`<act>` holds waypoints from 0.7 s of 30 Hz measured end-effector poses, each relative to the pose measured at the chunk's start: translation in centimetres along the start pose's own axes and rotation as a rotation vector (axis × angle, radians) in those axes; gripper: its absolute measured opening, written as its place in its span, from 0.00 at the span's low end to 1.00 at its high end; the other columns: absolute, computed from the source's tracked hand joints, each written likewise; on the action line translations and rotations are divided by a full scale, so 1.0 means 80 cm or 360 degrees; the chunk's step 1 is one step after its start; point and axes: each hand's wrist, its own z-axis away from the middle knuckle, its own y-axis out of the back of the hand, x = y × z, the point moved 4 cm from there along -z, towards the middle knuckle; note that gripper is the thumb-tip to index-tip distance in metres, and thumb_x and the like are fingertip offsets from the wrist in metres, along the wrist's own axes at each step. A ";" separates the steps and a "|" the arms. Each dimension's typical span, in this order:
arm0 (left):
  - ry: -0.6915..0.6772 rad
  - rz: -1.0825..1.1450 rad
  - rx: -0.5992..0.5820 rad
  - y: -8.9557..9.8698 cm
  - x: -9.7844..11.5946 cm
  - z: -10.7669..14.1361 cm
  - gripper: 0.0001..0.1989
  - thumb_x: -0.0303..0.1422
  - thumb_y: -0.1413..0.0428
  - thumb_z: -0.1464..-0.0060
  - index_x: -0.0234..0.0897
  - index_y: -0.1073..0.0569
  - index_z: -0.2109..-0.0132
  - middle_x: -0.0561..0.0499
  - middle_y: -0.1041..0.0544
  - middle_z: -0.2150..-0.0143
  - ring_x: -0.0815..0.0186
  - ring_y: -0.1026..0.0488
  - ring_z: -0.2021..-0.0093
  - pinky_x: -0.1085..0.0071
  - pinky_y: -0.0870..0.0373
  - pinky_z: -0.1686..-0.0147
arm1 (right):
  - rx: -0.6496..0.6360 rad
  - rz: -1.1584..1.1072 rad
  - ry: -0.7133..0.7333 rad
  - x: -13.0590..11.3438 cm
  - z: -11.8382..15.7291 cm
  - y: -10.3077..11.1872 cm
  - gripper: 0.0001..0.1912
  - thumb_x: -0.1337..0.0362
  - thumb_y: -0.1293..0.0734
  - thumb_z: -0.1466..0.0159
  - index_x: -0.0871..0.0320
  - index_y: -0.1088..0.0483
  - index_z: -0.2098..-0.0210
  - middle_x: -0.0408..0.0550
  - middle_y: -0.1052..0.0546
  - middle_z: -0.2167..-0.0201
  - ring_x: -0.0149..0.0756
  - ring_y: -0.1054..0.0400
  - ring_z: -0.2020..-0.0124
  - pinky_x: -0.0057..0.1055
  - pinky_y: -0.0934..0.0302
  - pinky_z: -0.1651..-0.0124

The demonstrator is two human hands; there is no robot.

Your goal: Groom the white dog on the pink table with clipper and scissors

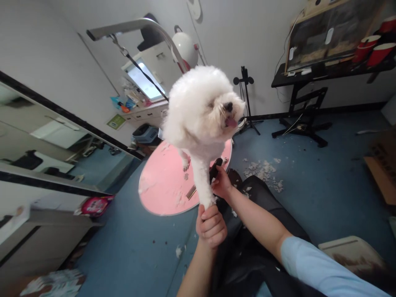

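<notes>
A fluffy white dog (201, 107) stands on a round pink table (161, 181), its mouth open and tongue showing. My left hand (212, 226) is closed round the paw of the dog's outstretched front leg (202, 177). Just right of that leg, my right hand (222, 183) holds a black clipper (215, 169), partly hidden behind the leg. A metal comb (191, 192) lies on the pink table near its front edge, with tufts of cut white hair around it.
A curved metal arm (133, 27) with a black strap (145, 74) rises over the table. Mirrors (46, 136) line the left wall. Behind stand a black tripod (247, 99) and a black table (324, 74). Cut hair (264, 171) lies on the blue floor.
</notes>
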 end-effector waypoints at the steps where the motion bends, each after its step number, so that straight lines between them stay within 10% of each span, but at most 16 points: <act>1: 0.0002 -0.0018 0.0008 0.002 0.000 0.001 0.33 0.55 0.38 0.48 0.42 0.51 0.77 0.72 0.73 0.91 0.81 0.80 0.92 0.77 0.66 0.94 | 0.0003 -0.0048 -0.0063 0.005 0.007 0.002 0.09 0.58 0.30 0.40 0.58 0.28 0.68 0.37 0.24 0.79 0.19 0.51 0.89 0.16 0.51 0.86; 8: 0.0072 0.0198 -0.0292 -0.023 -0.001 -0.001 0.29 0.48 0.39 0.42 0.40 0.48 0.76 0.71 0.67 0.91 0.82 0.76 0.93 0.81 0.62 0.95 | 0.0045 -0.0142 -0.0207 0.000 0.024 0.007 0.10 0.59 0.30 0.39 0.61 0.28 0.68 0.41 0.23 0.78 0.18 0.50 0.89 0.16 0.57 0.89; 14: 0.0193 0.0593 -0.0647 -0.064 0.001 -0.007 0.18 0.35 0.48 0.33 0.37 0.41 0.72 0.67 0.50 0.88 0.83 0.63 0.92 0.87 0.48 0.88 | 0.0456 -0.0442 0.0315 -0.067 0.000 -0.013 0.13 0.60 0.33 0.33 0.57 0.34 0.72 0.35 0.29 0.83 0.19 0.46 0.88 0.15 0.40 0.82; 21: 0.0204 0.0607 -0.0787 -0.065 0.001 -0.016 0.16 0.35 0.52 0.31 0.36 0.40 0.70 0.66 0.50 0.86 0.81 0.60 0.89 0.84 0.42 0.81 | 0.0315 0.0037 0.0031 -0.046 0.013 -0.012 0.12 0.58 0.31 0.34 0.60 0.31 0.69 0.43 0.21 0.76 0.18 0.48 0.89 0.16 0.47 0.86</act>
